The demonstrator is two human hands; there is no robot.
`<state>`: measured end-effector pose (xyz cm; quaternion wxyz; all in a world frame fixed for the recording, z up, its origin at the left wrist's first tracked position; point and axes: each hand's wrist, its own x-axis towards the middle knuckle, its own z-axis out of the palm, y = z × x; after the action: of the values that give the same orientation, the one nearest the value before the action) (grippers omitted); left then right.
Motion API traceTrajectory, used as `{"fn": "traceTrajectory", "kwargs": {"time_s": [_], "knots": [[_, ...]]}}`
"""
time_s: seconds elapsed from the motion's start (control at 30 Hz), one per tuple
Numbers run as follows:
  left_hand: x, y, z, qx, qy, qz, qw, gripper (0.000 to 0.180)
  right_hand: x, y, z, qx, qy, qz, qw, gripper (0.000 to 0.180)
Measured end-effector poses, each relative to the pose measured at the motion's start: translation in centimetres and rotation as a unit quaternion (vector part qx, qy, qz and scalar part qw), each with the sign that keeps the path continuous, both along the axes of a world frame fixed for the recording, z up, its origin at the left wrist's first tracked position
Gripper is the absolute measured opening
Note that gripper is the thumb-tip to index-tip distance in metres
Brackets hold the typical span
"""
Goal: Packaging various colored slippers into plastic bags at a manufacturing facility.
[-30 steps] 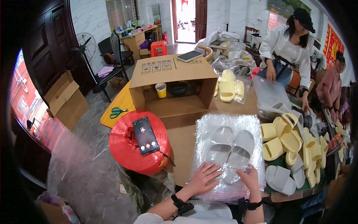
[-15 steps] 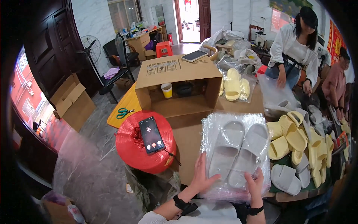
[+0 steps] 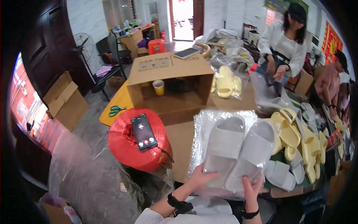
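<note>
A pair of light grey slide slippers (image 3: 225, 140) lies side by side between my hands, toes pointing away, tilted up above a stack of clear plastic bags (image 3: 198, 138). A film seems to cover the slippers, but I cannot tell how far it wraps them. My left hand (image 3: 199, 178) grips the heel end of the left slipper, thumb on top. My right hand (image 3: 253, 187) holds the heel end of the right slipper the same way; the fingers beneath are hidden. Loose yellow slippers (image 3: 289, 130) and more grey slippers (image 3: 279, 175) lie to the right.
To the left, a phone (image 3: 144, 131) rests on a big red roll of twine (image 3: 115, 143), near green-handled scissors (image 3: 116, 110). Behind stands a cardboard box (image 3: 169, 69) on its side, holding a yellow-and-white cup (image 3: 158, 87). Across the table, a person in white (image 3: 285, 41) stands.
The grey slippers have been raised off the bag stack toward me, both hands holding their heel ends. My view has shifted slightly. The person across has moved their hands.
</note>
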<state>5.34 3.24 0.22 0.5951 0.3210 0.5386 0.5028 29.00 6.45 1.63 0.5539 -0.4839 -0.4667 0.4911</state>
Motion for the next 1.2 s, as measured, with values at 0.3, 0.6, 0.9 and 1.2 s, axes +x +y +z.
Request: {"fn": "traceTrajectory", "kwargs": {"time_s": [0.3, 0.6, 0.9, 1.2], "knots": [[-1.3, 3.1, -2.3, 0.169, 0.08, 0.123, 0.975, 0.094, -1.4, 3.8, -2.3, -0.039, 0.07, 0.083, 0.993, 0.061], [-1.8, -0.1, -0.1, 0.128, -0.017, 0.077, 0.989, 0.097, -1.1, 1.0, -1.7, -0.003, 0.055, 0.05, 0.997, 0.057], [-1.0, -1.2, 2.1, 0.064, 0.02, 0.0, 0.998, 0.055, -0.3, 0.3, -3.5, 0.061, -0.029, 0.012, 0.998, 0.068], [0.7, -4.2, -1.4, 0.094, -0.012, -0.068, 0.993, 0.058, -4.1, -5.2, -4.3, -0.026, -0.021, -0.049, 0.998, 0.068]]}}
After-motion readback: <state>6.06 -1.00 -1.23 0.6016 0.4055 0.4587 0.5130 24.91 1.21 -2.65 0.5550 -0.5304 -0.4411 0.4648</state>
